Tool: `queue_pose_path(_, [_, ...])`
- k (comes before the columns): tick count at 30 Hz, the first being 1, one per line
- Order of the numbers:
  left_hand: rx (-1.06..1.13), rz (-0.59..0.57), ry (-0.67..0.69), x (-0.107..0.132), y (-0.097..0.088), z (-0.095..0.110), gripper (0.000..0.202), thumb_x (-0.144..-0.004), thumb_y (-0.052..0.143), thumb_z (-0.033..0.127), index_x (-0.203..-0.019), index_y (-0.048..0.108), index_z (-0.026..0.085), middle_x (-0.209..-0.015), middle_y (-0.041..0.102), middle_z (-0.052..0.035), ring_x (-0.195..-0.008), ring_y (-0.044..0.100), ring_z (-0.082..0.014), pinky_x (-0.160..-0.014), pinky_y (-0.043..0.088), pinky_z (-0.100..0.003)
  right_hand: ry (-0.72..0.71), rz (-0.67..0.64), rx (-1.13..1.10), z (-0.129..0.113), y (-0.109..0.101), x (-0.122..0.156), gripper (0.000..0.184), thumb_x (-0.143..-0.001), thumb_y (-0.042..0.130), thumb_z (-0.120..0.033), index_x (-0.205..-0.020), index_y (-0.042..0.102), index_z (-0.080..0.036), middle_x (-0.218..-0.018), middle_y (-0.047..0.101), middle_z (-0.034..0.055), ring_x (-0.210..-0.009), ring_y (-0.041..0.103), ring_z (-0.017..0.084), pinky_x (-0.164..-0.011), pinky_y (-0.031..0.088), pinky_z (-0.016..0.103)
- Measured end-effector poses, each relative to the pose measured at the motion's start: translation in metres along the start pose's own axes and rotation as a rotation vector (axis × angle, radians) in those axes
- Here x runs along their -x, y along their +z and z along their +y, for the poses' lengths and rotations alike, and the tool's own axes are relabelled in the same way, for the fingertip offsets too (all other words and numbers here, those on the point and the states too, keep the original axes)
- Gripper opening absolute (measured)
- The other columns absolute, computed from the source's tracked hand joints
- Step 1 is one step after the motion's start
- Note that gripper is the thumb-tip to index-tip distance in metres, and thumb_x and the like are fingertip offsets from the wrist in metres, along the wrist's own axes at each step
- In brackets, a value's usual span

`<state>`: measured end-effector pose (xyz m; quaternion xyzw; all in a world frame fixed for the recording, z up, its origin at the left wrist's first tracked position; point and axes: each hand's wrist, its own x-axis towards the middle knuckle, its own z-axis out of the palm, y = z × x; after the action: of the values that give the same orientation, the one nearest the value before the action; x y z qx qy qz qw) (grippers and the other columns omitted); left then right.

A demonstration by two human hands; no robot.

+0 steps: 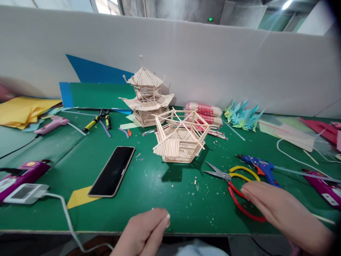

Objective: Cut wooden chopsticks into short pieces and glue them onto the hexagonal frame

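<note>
My left hand [145,231] is at the table's front edge, thumb pressed to curled fingers; whatever it may hold is hidden. At the right, my right hand [282,209] reaches over the red handle of the scissors [227,176], its fingers fairly straight and close together. The scissors lie partly spread, one handle yellow and the other red; I cannot tell whether the hand touches them. Beyond both hands stands an open six-sided frame of wooden sticks [181,149], partly covered with a strip of slats. Behind it rises a two-roofed stick pagoda [146,96].
A blue glue gun [259,165] lies near my right hand, a pink glue gun [54,124] far left. A phone [112,172] rests left of centre. Bundled sticks [204,112], pliers [98,121], folded paper [243,115] and power strips [26,174] surround the workspace. A white cable [66,213] crosses the front edge.
</note>
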<state>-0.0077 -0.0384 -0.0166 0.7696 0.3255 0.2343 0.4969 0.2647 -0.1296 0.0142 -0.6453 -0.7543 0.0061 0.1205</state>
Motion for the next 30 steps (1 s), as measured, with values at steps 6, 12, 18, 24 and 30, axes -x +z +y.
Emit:
queue_pose_path(6, [0.583,0.238,-0.406,-0.026,0.025,0.008,0.027,-0.081,0.048,0.038,-0.074,0.059,0.015,-0.051,0.031,0.0058,-0.048,0.027,-0.0093,-0.046,0.023,-0.02,0.28,0.089,-0.344,0.017,0.009,-0.012,0.023,-0.088,0.039,-0.032,-0.105,0.053,-0.026,-0.107,0.061,0.0004,-0.097,0.055,0.015,-0.082,0.042,0.024])
queue_pose_path(12, [1.041,0.229,-0.507,-0.044,0.027,-0.003,0.016,-0.078,0.055,0.024,-0.085,0.06,0.01,-0.051,0.031,0.0068,-0.048,0.024,-0.0068,-0.046,0.02,-0.018,0.236,0.155,-0.418,0.019,0.027,-0.054,0.02,-0.087,0.043,-0.028,-0.098,0.058,-0.021,-0.093,0.061,0.0039,-0.085,0.056,0.015,-0.076,0.041,0.026])
queue_pose_path(18, [1.194,0.054,-0.493,-0.068,0.03,-0.009,0.024,-0.076,0.059,0.023,-0.098,0.054,0.014,-0.062,0.057,-0.0005,-0.05,0.044,-0.0074,-0.05,0.031,-0.019,0.306,-0.008,-0.713,-0.027,0.031,-0.08,0.021,-0.089,0.04,-0.029,-0.105,0.053,-0.026,-0.081,0.059,-0.0023,-0.073,0.055,0.01,-0.069,0.041,0.02])
queue_pose_path(24, [1.27,0.016,-0.574,-0.076,0.028,-0.025,0.017,-0.071,0.067,0.022,-0.08,0.057,0.012,-0.07,0.067,-0.0067,-0.05,0.057,-0.0111,-0.051,0.04,-0.022,0.501,-0.099,-1.015,-0.052,0.049,-0.101,0.02,-0.088,0.039,-0.033,-0.081,0.052,-0.02,-0.069,0.05,-0.0031,-0.063,0.049,0.01,-0.059,0.041,0.019])
queue_pose_path(30, [1.237,-0.048,-0.68,-0.083,0.018,-0.03,0.022,-0.067,0.07,0.028,-0.073,0.06,0.009,-0.055,0.066,-0.0088,-0.05,0.061,-0.0137,-0.052,0.043,-0.022,0.53,-0.109,-1.019,-0.058,0.07,-0.117,0.018,-0.08,0.051,-0.028,-0.068,0.056,-0.016,-0.067,0.047,-0.0019,-0.058,0.046,0.009,-0.052,0.038,0.019])
